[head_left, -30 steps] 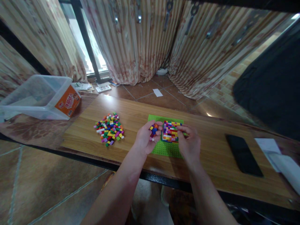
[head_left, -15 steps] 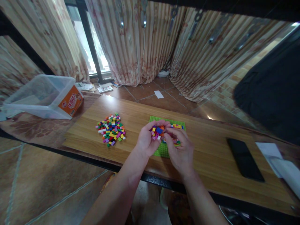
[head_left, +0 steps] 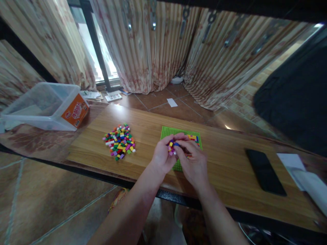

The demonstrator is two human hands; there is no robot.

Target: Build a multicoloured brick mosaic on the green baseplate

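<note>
Cupped palm up, my left hand [head_left: 161, 154] holds a small heap of toy bricks [head_left: 171, 149] in yellow, pink, purple and white. The fingers of my right hand [head_left: 193, 161] reach into that palm and pinch at a blue brick [head_left: 176, 144]. Beneath both hands lies a green studded baseplate [head_left: 167, 130], partly covered by them. Yellow, red and blue bricks [head_left: 193, 137] are fixed on its far right part; the rest of the build is hidden behind my right hand. Left of my hands, a loose pile of many-coloured bricks [head_left: 120, 142] is spread on the wooden table [head_left: 145, 127].
A clear plastic bin [head_left: 48, 117] with an orange label stands beyond the table's left end. On the right lie a black flat slab [head_left: 265, 172] and white papers [head_left: 291, 161]. Striped curtains [head_left: 158, 58] hang behind, and a dark cloth shape [head_left: 293, 92] fills the upper right.
My right hand's fingers have moved in over the left palm, onto the blue brick, covering more of the heap. The whole view has shifted slightly.
</note>
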